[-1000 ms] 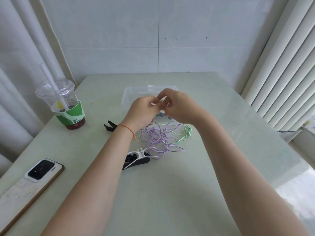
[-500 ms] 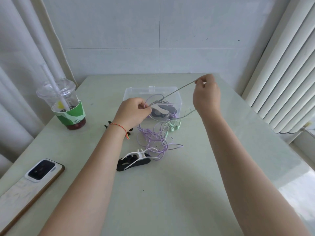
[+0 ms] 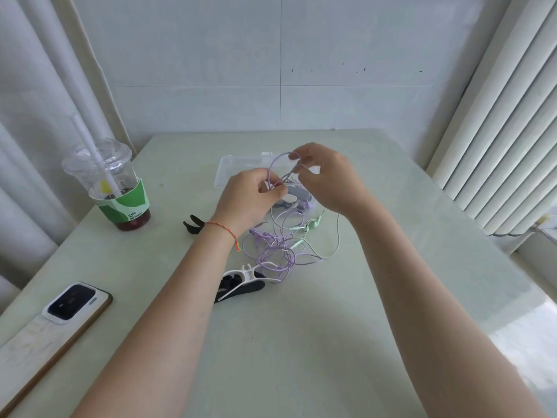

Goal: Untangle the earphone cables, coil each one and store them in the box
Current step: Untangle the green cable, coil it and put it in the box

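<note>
Above the clear box [image 3: 238,164], we pinch a purple cable [image 3: 275,164] loop: left hand [image 3: 253,196] and right hand [image 3: 327,179] both clenched on it. Tangle [image 3: 275,251] sits on table [image 3: 301,342]; best wind even loops, keeping slack.

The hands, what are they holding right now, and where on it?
Both the left hand and right hand pinch the purple earphone cable along a raised loop of its cord, above the box.

Two hands: left hand [image 3: 251,196], right hand [image 3: 327,179], both pinching one lilac earphone cable [image 3: 275,164]. One mint-green earphone cable [image 3: 313,226] below the grip. One clear plastic box [image 3: 232,168] behind it (contents unclear). One lidded plastic drink cup [image 3: 113,182]. One smartphone [image 3: 75,304].
</note>
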Action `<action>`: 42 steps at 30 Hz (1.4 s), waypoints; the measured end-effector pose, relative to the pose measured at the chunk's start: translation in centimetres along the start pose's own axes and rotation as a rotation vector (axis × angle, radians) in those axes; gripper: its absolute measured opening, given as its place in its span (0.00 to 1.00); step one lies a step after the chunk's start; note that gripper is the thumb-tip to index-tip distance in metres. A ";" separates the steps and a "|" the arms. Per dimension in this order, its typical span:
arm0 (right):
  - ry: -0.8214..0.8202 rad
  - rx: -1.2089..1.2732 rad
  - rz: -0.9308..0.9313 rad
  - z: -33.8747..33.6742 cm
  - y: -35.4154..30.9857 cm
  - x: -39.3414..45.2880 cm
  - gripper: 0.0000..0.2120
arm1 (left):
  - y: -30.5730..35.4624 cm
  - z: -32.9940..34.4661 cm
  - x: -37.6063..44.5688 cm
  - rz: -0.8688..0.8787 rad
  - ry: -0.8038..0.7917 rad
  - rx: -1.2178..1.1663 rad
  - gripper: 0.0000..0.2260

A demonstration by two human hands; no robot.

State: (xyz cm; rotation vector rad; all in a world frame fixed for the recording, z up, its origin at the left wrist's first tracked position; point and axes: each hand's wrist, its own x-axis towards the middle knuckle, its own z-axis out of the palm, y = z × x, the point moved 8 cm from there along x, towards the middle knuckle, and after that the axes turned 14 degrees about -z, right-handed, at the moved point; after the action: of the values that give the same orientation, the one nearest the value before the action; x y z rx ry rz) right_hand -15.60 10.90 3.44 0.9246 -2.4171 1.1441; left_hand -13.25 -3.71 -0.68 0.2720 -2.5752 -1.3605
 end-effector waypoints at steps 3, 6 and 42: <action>-0.030 0.024 0.020 -0.1 0.3 0.1 0.11 | 0.3 0.2 -0.3 -0.015 -0.102 -0.079 0.07; -0.010 0.158 0.088 -0.6 0.8 -0.2 0.13 | 0.1 -0.1 -0.3 -0.070 -0.169 -0.243 0.12; 0.382 0.373 0.213 -2.7 3.0 -0.2 0.08 | -2.5 0.3 0.0 -0.131 -0.194 0.265 0.08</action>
State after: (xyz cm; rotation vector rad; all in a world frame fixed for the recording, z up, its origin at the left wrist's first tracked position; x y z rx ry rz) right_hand -17.40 14.47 3.29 0.4849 -2.0623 1.7136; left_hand -13.13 -4.83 -2.95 0.3751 -2.9501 -1.1328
